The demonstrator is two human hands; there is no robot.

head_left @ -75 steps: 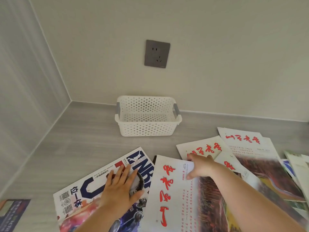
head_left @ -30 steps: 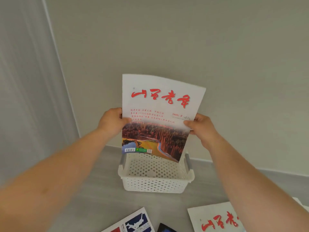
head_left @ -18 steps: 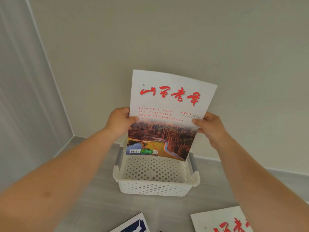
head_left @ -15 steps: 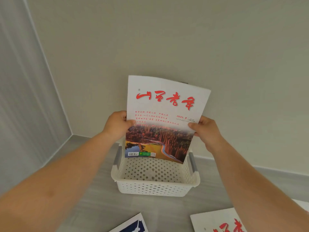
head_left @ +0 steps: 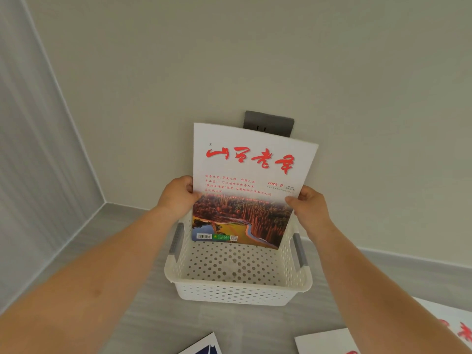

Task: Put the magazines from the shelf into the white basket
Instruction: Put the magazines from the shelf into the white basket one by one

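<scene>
Clamped on the two side edges, thumbs in front and the rest curled behind: left hand on one edge, right hand on the other. Holding upright a white-covered paper magazine with red calligraphy and an autumn-forest photo, lower edge just inside the white perforated plastic basket, apparently not yet touching its bare floor. Judged barely begun: nothing lodged in there, none released. Left to do: a blue-covered magazine and white-covered magazines lying on the grey shelf nearby.

The magazine, held by left hand and right hand, is lower than before, its bottom edge now inside the white basket. A wall socket now shows above it.
</scene>
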